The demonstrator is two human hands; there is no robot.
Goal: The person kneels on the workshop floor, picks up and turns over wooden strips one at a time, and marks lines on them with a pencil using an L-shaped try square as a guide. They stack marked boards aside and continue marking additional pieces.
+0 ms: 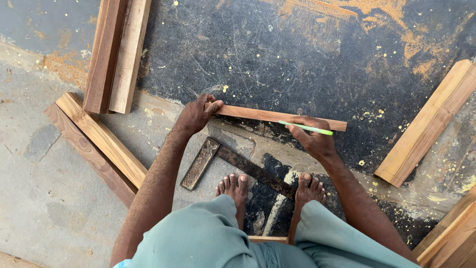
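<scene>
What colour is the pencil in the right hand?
Light green pencil, seen in the head view, held by the right hand.

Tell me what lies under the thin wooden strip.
The strip lies flat on the dark, scratched floor; left hand pins one end. The floor directly beneath is covered.
</scene>
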